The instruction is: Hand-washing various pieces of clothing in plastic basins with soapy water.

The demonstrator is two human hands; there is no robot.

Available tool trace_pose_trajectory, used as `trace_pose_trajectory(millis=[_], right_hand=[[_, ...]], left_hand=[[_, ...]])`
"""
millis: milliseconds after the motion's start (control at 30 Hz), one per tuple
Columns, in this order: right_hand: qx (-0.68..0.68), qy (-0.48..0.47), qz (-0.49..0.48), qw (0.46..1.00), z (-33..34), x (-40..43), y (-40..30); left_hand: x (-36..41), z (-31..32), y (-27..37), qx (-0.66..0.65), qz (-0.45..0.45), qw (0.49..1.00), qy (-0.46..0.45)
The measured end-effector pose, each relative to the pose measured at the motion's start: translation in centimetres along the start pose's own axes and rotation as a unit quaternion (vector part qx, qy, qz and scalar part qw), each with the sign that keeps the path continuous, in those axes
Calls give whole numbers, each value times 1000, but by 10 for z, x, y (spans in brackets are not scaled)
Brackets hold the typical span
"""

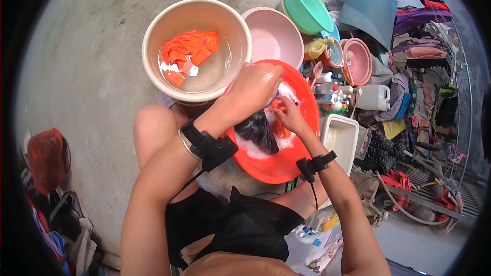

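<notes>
A red plastic basin (272, 174) with white suds stands before me. In it lie wet black cloth (257, 132) and orange cloth (282, 128) with blue edging. My left hand (257, 84) is bent over the basin's upper left part, fingers closed on the blue-edged cloth; its fingertips are partly hidden. My right hand (289, 115) pinches at the orange cloth just beside it. Farther left, a cream bucket (149, 46) holds water and an orange garment (188, 50) with white patches. Both wrists carry black strapped devices.
A pink basin (270, 34) and a green basin (307, 7) stand beyond. To the right are bottles (326, 88), a white jug (374, 97), a white rectangular tub (339, 138) and a metal rack (464, 103) with clothes. A red bag (46, 161) is far left.
</notes>
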State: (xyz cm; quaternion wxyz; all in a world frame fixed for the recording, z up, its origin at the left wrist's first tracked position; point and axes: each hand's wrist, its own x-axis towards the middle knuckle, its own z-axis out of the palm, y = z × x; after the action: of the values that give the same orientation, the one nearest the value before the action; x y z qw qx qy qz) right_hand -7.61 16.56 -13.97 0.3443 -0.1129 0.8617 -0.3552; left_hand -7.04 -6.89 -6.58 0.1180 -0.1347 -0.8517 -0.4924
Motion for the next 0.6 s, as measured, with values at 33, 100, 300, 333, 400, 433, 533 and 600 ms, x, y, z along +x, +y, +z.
trace_pose_trajectory(millis=[33,100,300,333,400,433,533,600], right_hand=[[-7,5,39,999,0,-1,-25],[-24,-8,-13,1000,19,6,-21],[-366,-60,49,928,78,-1,-12],[-283,-60,-13,957,74,-1,-4],[-163,-110,-43,979,65,-13,-9],[-64,-125,-100,985,63,-19,-4],[254,-232,89,935,40,-33,-8],[192,-95,100,972,26,-22,4]], left_hand=[[-1,-1,-2,2,-1,1000,1],[-3,0,-4,17,-12,1000,-10],[1,5,-1,14,10,1000,-2],[2,6,1,12,13,1000,0],[-2,4,-1,5,-9,1000,-14],[-2,3,1,5,-8,1000,-13],[0,0,3,19,-4,1000,-18],[1,2,4,24,4,1000,-13]])
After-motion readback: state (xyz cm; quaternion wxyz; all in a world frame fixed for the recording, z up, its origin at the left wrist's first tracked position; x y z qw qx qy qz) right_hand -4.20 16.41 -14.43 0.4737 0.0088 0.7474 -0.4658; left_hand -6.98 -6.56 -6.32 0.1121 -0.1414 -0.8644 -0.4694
